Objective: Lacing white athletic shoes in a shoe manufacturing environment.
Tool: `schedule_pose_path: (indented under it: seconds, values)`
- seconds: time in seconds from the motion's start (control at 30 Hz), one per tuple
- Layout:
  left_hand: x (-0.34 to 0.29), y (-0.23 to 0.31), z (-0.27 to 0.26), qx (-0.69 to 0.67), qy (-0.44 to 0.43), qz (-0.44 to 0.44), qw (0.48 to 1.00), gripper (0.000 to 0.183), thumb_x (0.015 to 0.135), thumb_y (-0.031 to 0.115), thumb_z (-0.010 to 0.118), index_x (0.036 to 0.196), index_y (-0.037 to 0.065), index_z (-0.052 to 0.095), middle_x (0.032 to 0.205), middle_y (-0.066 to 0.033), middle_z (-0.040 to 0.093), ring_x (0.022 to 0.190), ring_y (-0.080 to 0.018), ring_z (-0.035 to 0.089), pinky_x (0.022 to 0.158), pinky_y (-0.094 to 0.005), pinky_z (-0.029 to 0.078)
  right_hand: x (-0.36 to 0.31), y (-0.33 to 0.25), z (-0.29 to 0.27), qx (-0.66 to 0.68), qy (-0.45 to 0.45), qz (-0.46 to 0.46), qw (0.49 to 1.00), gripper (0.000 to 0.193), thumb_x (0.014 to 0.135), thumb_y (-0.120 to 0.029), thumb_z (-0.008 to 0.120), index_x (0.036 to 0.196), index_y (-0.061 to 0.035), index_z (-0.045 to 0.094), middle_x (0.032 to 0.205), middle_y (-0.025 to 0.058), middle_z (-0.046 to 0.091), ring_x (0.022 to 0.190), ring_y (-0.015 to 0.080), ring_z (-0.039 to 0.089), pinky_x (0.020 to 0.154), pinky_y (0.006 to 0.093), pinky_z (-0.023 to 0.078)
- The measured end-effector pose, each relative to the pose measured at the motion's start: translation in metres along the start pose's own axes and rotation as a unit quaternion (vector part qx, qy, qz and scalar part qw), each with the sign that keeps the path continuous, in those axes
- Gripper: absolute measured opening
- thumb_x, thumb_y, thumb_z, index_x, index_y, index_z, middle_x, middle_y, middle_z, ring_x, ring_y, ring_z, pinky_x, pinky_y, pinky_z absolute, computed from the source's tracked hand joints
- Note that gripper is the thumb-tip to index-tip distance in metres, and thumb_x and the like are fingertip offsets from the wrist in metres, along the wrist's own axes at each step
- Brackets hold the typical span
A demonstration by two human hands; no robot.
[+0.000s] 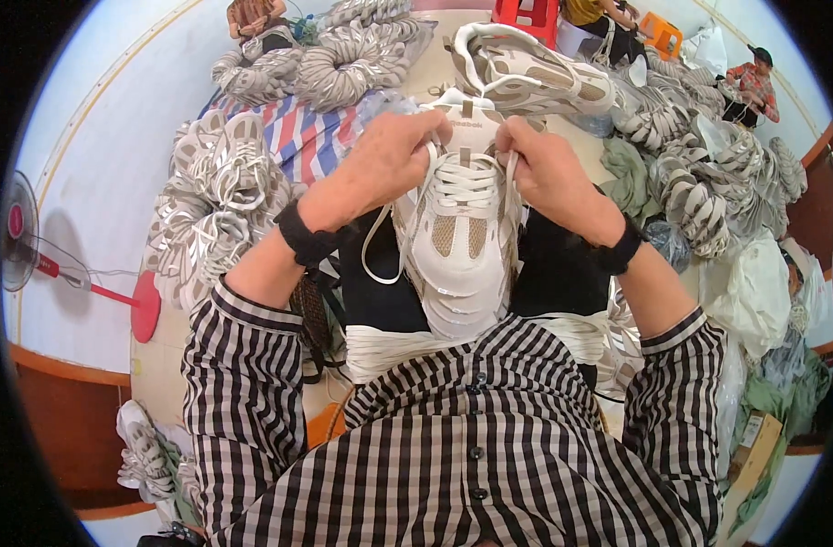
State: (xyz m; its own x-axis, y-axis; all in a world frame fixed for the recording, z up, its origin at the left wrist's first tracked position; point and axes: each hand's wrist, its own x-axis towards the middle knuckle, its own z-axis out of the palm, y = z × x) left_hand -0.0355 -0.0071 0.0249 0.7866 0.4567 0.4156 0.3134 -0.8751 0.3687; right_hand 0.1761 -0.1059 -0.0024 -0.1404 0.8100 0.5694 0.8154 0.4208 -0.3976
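Note:
A white and beige shoe upper [471, 239] lies on my lap, toe toward me, on top of several nested uppers [453, 321]. White shoelace [465, 187] crosses its eyelets in rows. My left hand [393, 155] is closed at the upper's left collar edge, pinching a lace end, and a loose loop of lace [366, 251] hangs below it. On the opposite edge my right hand [551, 173] pinches the other lace strand [510, 178]. Between my hands the tongue [466, 128] stands up. Bundled white laces [380, 354] lie across my lap.
Piles of uppers surround me: left [220, 191], far left [348, 68] and right [699, 191]. Ahead is another group of laced uppers [535, 73]. A striped sheet [302, 132], a red stool [530, 18] and a fan [20, 223] stand around. Other people sit at the far side.

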Motion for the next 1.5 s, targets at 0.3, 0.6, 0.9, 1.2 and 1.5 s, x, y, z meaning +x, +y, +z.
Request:
schedule_pose_path:
  seconds: [0.3, 0.6, 0.9, 1.2, 1.5]
  values:
    - [0.009, 0.005, -0.031, 0.126, 0.053, 0.152, 0.979, 0.028, 0.078, -0.003, 0.052, 0.104, 0.006, 0.06, 0.087, -0.0128, 0.06, 0.083, -0.0298, 0.059, 0.072, -0.0377, 0.046, -0.004, 0.01, -0.046, 0.034, 0.002, 0.079, 0.996, 0.02, 0.081, -0.001, 0.055, 0.101, -0.0023, 0.055, 0.088, 0.0154, 0.063, 0.083, 0.0318, 0.062, 0.075, 0.0379, 0.048]
    - [0.05, 0.021, -0.038, 0.215, -0.245, 0.233, 0.916, 0.02, 0.071, 0.01, 0.066, 0.088, 0.005, 0.057, 0.089, -0.0099, 0.054, 0.095, -0.0285, 0.053, 0.083, -0.0417, 0.042, 0.037, -0.006, -0.046, -0.173, -0.157, -0.215, 0.948, 0.017, 0.075, -0.01, 0.065, 0.089, -0.0026, 0.059, 0.089, 0.011, 0.055, 0.094, 0.0319, 0.055, 0.08, 0.0409, 0.045]
    - [0.062, 0.027, -0.043, 0.231, -0.346, 0.196, 0.888, 0.022, 0.071, 0.004, 0.063, 0.093, 0.006, 0.06, 0.091, -0.0102, 0.055, 0.099, -0.0283, 0.055, 0.082, -0.04, 0.046, 0.043, -0.002, -0.054, -0.143, -0.276, -0.22, 0.925, 0.019, 0.067, -0.004, 0.069, 0.085, -0.0022, 0.062, 0.087, 0.0114, 0.057, 0.087, 0.0305, 0.059, 0.076, 0.0403, 0.049]
    - [0.057, 0.016, -0.029, 0.26, -0.307, 0.242, 0.883, 0.008, 0.071, 0.003, 0.062, 0.079, 0.003, 0.06, 0.085, -0.0108, 0.058, 0.09, -0.028, 0.058, 0.076, -0.0369, 0.049, 0.045, -0.001, -0.047, -0.171, -0.261, -0.284, 0.906, 0.012, 0.07, -0.009, 0.066, 0.077, -0.0017, 0.061, 0.083, 0.0101, 0.057, 0.087, 0.0273, 0.058, 0.073, 0.0389, 0.049]
    - [0.049, 0.031, -0.02, 0.307, -0.265, 0.19, 0.894, 0.01, 0.068, 0.01, 0.059, 0.063, 0.001, 0.062, 0.074, -0.0152, 0.061, 0.076, -0.0331, 0.062, 0.068, -0.041, 0.051, 0.04, -0.019, -0.027, -0.248, -0.191, -0.199, 0.929, 0.008, 0.07, -0.009, 0.058, 0.072, -0.0039, 0.064, 0.079, 0.0136, 0.06, 0.083, 0.0308, 0.06, 0.067, 0.0428, 0.045]
